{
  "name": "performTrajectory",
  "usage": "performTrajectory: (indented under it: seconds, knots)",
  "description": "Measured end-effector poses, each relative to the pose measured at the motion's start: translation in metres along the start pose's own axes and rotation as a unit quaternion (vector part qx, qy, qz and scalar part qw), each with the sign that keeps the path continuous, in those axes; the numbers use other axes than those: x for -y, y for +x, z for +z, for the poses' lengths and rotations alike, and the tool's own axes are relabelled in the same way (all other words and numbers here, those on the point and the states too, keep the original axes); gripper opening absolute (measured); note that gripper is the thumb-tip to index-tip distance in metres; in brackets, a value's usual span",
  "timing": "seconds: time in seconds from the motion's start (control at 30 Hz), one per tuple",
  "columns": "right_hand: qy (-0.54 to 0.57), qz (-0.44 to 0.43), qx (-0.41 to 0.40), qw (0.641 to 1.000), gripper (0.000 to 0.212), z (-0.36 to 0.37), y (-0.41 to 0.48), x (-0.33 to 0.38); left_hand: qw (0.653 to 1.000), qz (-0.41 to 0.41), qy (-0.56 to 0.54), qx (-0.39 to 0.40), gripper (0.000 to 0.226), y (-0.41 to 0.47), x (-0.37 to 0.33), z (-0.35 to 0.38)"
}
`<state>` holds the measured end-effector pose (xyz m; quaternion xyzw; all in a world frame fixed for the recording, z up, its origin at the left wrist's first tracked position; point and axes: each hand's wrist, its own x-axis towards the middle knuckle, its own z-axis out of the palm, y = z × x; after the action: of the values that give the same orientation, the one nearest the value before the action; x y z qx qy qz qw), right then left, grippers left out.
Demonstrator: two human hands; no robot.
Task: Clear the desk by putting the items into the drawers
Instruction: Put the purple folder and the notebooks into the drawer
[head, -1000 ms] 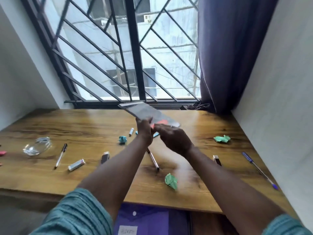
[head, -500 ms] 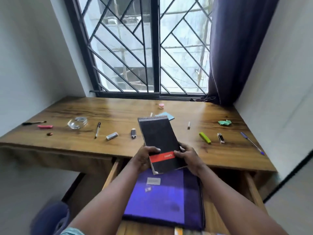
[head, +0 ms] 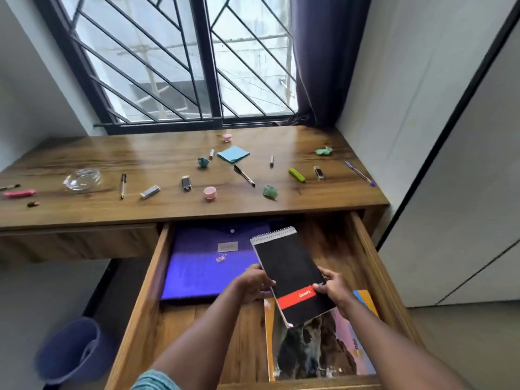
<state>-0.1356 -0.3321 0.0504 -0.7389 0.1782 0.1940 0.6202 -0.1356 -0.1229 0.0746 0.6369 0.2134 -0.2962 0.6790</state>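
head view: left hand [head: 251, 284] and right hand [head: 336, 292] pinch the near side edges of the black spiral-bound notebook with a red band [head: 289, 266], tilted above the open wooden drawer [head: 143, 291]. probably light, stiff-covered; side edges suit gripping.

The drawer [head: 143, 291] stands pulled out below the desk [head: 323, 198]. In it a folder [head: 197, 274] lies at the back left, a book [head: 318, 350] at the front right. The notebook [head: 292, 274] is above both, overlapping the book, the left hand [head: 253, 282] on its left edge, the right hand [head: 336, 291] on its right. A dish [head: 83, 180] sits far left on the desk. A bin [head: 70, 350] stands left of the drawer
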Motion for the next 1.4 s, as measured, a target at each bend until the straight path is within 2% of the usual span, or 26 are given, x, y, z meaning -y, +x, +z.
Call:
performTrajectory:
  seconds: [0.13, 0.23, 0.37, 0.47, 0.57, 0.7, 0.77, 0.83, 1.0, 1.1, 1.27, 1.4]
  knots:
    - [-0.016, 0.022, -0.083, 0.996, 0.052, -0.030, 0.022, -0.009, 0.996, -0.010, 0.086, 0.026, 0.038, 0.021, -0.005, 0.039]
    - [-0.042, 0.038, -0.146, 0.988, 0.043, -0.038, 0.035, -0.004, 0.978, -0.003, 0.204, 0.034, 0.034, 0.034, -0.011, 0.063]
    - [-0.129, 0.047, -0.194, 0.971, 0.025, -0.042, 0.052, 0.010, 0.933, 0.020, 0.360, 0.019, 0.030, 0.060, -0.018, 0.083]
    - [-0.233, 0.059, -0.209, 0.948, 0.026, -0.046, 0.063, 0.015, 0.887, 0.025, 0.462, -0.006, 0.040, 0.067, -0.023, 0.097]
    - [-0.308, 0.062, -0.181, 0.932, 0.038, -0.047, 0.068, 0.016, 0.855, 0.048, 0.516, -0.033, 0.050, 0.076, -0.022, 0.107]
    - [-0.366, 0.038, -0.107, 0.924, 0.089, -0.047, 0.070, 0.011, 0.843, 0.074, 0.530, -0.051, 0.034, 0.087, -0.012, 0.112]
    - [-0.379, 0.030, -0.068, 0.922, 0.113, -0.048, 0.072, 0.009, 0.829, 0.089, 0.548, -0.067, 0.036, 0.089, -0.011, 0.115]
    - [-0.406, 0.025, -0.033, 0.913, 0.123, -0.051, 0.074, 0.006, 0.823, 0.109, 0.551, -0.084, 0.041, 0.091, -0.008, 0.116]
    - [-0.501, 0.001, 0.021, 0.865, 0.115, -0.055, 0.077, 0.001, 0.794, 0.123, 0.590, -0.082, 0.044, 0.094, -0.001, 0.119]
    - [-0.507, -0.008, 0.010, 0.862, 0.101, -0.055, 0.077, -0.004, 0.770, 0.117, 0.622, -0.078, 0.046, 0.094, 0.001, 0.121]
    - [-0.500, -0.020, 0.004, 0.866, 0.101, -0.054, 0.072, -0.008, 0.741, 0.163, 0.646, -0.082, 0.051, 0.098, 0.007, 0.119]
    - [-0.529, -0.061, -0.009, 0.846, 0.094, -0.053, 0.066, 0.000, 0.733, 0.185, 0.650, -0.080, 0.048, 0.098, 0.001, 0.115]
